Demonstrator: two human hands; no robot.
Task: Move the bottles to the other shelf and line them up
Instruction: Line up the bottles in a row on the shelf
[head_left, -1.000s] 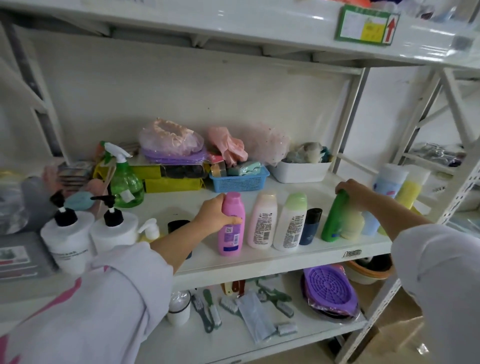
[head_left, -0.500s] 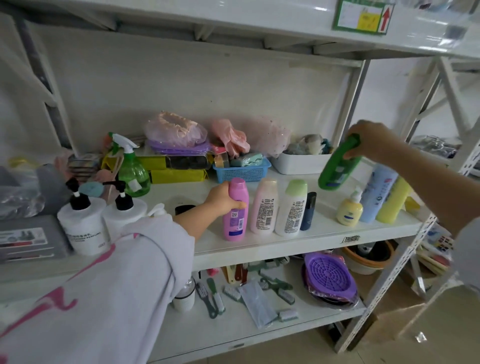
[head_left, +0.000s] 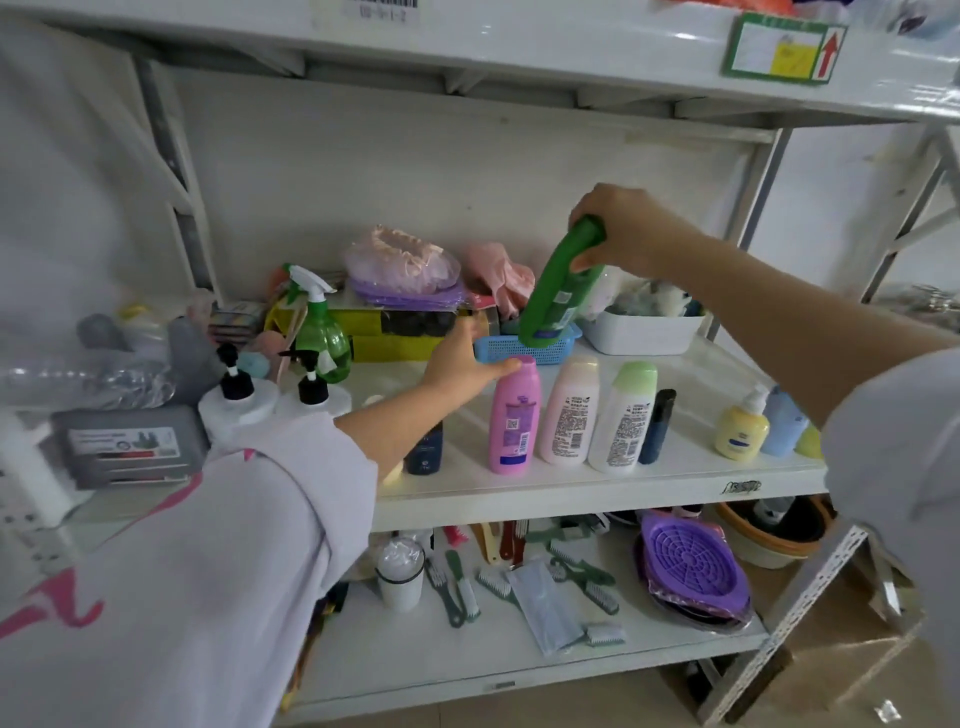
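Note:
My right hand (head_left: 628, 228) grips a green bottle (head_left: 558, 291) by its top end and holds it tilted in the air above the row. On the middle shelf (head_left: 571, 493) a pink bottle (head_left: 514, 421), a pale pink bottle (head_left: 569, 415), a white bottle with a green cap (head_left: 623, 421) and a slim dark bottle (head_left: 657, 426) stand side by side. My left hand (head_left: 457, 364) is spread beside the pink bottle, only the thumb touching its cap. A yellow pump bottle (head_left: 740, 428) and a blue bottle (head_left: 782, 423) stand at the shelf's right end.
A green spray bottle (head_left: 322, 338) and two white pump bottles (head_left: 234, 405) stand at the left. A blue basket (head_left: 524, 353) and a white bin (head_left: 644, 327) sit behind the row. The upper shelf (head_left: 519, 47) hangs overhead. Brushes and a purple strainer (head_left: 691, 566) lie below.
My right hand lifted the green bottle from the shelf's right end and carried it left over the row. My left hand released its grip on the pink bottle and opened.

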